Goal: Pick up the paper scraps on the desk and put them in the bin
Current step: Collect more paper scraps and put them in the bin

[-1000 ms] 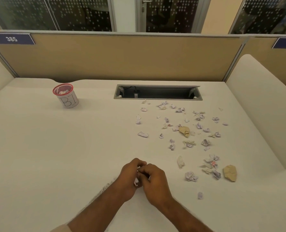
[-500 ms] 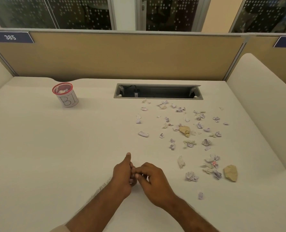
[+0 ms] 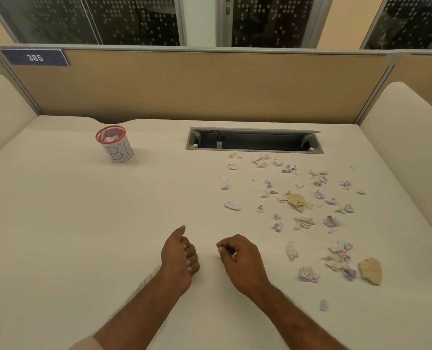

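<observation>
Several crumpled paper scraps (image 3: 303, 221) lie scattered over the right half of the white desk (image 3: 83, 236); they are mostly white and lilac, with two larger tan ones (image 3: 371, 270). The bin (image 3: 114, 144), a small white cup with a red rim and "BJ" written on it, stands at the far left with scraps inside. My right hand (image 3: 240, 258) hovers low near the front, fingers curled, pinching a small white scrap (image 3: 234, 255). My left hand (image 3: 179, 256) is a closed fist beside it, thumb up; nothing shows inside it.
A recessed cable tray (image 3: 254, 141) opens in the desk behind the scraps. A tan partition (image 3: 197, 87) closes the back, and padded side panels (image 3: 409, 137) flank the desk. One lone lilac scrap (image 3: 323, 304) lies near the right forearm.
The hands were pressed together around a white scrap; they have now separated, the left moving left as a fist and the right keeping a sliver of paper.
</observation>
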A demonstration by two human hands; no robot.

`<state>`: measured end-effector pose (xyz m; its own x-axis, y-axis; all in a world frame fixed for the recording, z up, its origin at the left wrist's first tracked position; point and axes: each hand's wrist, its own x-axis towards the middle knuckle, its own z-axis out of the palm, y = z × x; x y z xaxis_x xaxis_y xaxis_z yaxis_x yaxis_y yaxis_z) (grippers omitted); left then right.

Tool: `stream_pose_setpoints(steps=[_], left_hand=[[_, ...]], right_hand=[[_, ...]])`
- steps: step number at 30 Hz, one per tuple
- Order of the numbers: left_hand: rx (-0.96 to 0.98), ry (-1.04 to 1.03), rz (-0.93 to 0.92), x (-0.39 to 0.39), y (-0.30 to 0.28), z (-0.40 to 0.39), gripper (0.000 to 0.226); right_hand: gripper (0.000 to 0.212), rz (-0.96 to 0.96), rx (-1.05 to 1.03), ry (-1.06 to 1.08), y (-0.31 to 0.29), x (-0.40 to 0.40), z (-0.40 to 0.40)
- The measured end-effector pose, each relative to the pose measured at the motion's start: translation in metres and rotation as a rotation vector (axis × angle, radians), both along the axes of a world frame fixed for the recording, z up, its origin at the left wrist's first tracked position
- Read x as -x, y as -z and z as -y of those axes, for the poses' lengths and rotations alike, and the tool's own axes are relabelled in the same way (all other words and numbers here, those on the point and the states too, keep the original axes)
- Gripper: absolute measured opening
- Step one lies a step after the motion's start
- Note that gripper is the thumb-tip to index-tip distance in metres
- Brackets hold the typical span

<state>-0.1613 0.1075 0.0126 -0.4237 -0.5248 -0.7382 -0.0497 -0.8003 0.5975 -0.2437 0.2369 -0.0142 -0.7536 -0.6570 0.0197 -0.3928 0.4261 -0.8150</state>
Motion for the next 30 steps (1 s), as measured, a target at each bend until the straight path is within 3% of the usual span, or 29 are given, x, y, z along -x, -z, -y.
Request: stream_pose_setpoints(steps=[6, 17, 30], left_hand=[[0.053, -0.013, -0.016, -0.015, -0.002, 0.033, 0.045], [0.140, -0.098, -0.083, -0.021, -0.022, 0.139, 0.051], [0.419, -0.210, -0.022, 0.038, -0.079, 0.321, 0.038]], right_hand=[[0.015, -0.175, -0.081, -0.039, 0.010, 0.002, 0.052], [0.077, -0.304, -0.374, -0.175, 0.023, 0.008, 0.168], [0.101, -0.379, -0.546, -0.099, 0.032, 0.039, 0.267]])
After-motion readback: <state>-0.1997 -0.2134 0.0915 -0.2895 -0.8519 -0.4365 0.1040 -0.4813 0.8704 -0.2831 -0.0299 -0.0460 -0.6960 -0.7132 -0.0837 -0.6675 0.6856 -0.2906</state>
